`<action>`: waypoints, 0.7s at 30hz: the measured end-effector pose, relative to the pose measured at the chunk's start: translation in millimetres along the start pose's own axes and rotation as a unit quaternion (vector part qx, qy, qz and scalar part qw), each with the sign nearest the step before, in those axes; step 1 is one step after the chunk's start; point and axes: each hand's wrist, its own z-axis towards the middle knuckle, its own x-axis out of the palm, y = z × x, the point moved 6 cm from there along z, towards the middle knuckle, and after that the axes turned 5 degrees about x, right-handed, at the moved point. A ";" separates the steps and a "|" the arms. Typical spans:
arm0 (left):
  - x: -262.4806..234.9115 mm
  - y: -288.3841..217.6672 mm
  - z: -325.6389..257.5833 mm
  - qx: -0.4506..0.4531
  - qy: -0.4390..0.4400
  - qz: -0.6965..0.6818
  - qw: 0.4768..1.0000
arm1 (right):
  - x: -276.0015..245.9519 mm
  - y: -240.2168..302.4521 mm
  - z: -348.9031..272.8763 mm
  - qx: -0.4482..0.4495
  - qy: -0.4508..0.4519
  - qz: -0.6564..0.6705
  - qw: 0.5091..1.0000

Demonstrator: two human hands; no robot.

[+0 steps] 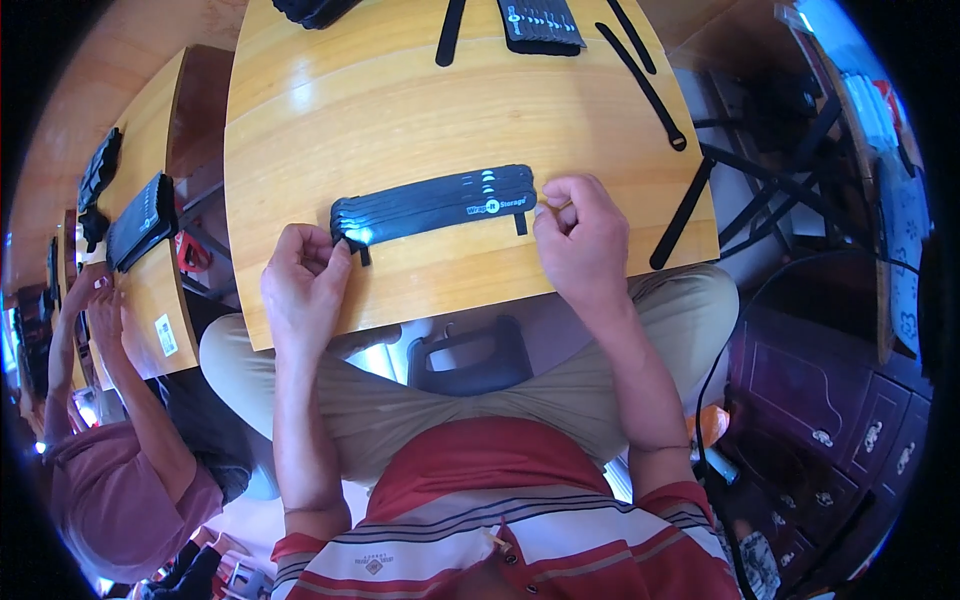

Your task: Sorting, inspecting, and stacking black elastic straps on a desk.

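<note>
A bundle of black hook-and-loop straps (430,208) with white print lies nearly level on the wooden table (420,120) in front of me. Its layers fan slightly, and short dark tabs stick out below both ends. My left hand (305,275) pinches the bundle's left end between thumb and fingers. Beside the right end, my right hand (583,235) is closed with its fingers curled and thumb pressed in. Whatever those fingertips hold, if anything, is too small to make out.
Loose black straps (640,85) lie at the table's far right, and another strap (683,215) crosses its right edge. A second printed strap bundle (540,25) sits at the far edge. On the left, a co-worker's hands (100,300) work at another table with black bundles (142,222).
</note>
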 end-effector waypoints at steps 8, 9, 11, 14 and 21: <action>-1.9 -1.9 -0.5 0.009 -0.001 0.003 1.000 | 22.3 58.6 -31.4 -0.263 0.027 -0.175 0.948; -1.9 -2.4 -0.5 0.007 -0.003 0.002 1.000 | 33.2 58.9 -36.4 -0.262 0.059 -0.202 0.942; -1.7 -3.1 -0.2 0.012 -0.005 -0.002 1.000 | 51.1 51.1 -44.8 -0.241 0.113 -0.263 0.927; -3.4 2.0 1.1 0.003 -0.005 -0.026 1.000 | 49.7 46.2 -47.6 -0.243 0.113 -0.249 0.931; -12.4 -22.1 -18.8 0.144 -0.124 0.225 0.956 | 49.8 46.8 -47.8 -0.244 0.127 -0.252 0.928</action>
